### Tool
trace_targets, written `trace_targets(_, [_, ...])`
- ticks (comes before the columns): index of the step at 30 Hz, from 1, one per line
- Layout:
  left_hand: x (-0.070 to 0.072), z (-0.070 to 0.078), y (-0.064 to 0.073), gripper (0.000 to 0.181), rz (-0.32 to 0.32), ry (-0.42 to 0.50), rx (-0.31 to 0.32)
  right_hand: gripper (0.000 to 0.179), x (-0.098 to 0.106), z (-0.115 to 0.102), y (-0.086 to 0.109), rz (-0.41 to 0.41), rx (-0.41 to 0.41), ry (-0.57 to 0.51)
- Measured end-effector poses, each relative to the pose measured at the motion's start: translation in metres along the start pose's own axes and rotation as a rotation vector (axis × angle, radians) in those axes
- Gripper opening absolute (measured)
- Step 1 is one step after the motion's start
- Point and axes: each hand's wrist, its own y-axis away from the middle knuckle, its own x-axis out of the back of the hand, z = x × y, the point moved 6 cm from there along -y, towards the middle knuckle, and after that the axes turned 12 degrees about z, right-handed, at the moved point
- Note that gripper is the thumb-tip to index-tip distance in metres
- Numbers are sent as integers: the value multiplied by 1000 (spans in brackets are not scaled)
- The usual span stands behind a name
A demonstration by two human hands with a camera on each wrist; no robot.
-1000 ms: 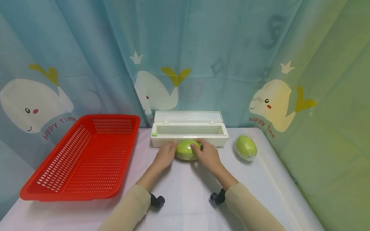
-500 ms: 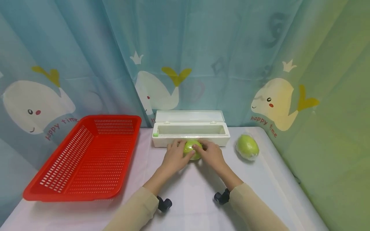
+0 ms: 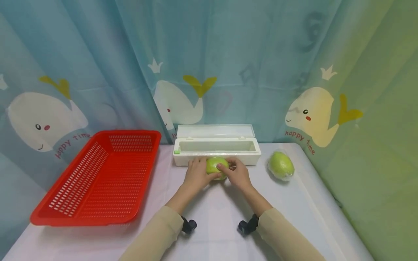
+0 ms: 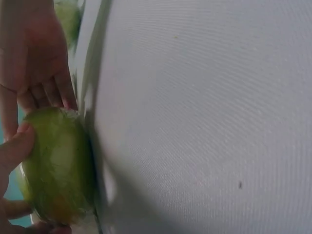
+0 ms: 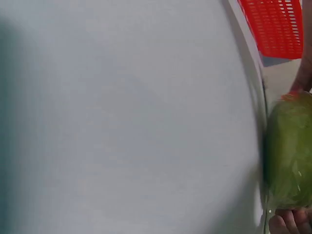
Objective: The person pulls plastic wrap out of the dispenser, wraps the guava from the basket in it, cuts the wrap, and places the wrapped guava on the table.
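Observation:
A green fruit (image 3: 213, 165) wrapped in clear film lies on the white tabletop, just in front of a white box (image 3: 183, 160) with a raised lid. My left hand (image 3: 197, 174) grips its left side, thumb across the near face. From the right, my right hand (image 3: 240, 176) holds the other end, its thumb on top and its fingers curled behind. Close up in the left wrist view, shiny creased film covers the fruit (image 4: 61, 161). The right wrist view shows the fruit (image 5: 291, 151) cut off by the frame edge.
A second film-wrapped green fruit (image 3: 281, 165) lies to the right of the box. The large red basket (image 3: 143, 188) stands at the left. Behind the table hangs a blue curtain (image 3: 248, 72) with whale prints. A small green tab (image 3: 177, 152) sits on the box's left end.
My left hand has moved right and over the fruit, covering more of its left side. The right hand keeps its grip, with its fingers slightly shifted. The view has shifted a little.

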Motion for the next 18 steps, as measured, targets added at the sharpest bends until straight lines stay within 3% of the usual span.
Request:
trace_targets(6, [-1,-5,-2,79,-3,46,-6,58,1,3,-2,-15,-35,-32])
trace_targets(13, [-4,-17,-7,77,5,135,64,53,-5,13,-11,-102,-171,-189])
trace_targets(18, [-3,-19,-8,74,16,159,81,55,-4,14,-12,-84,-214,-183])
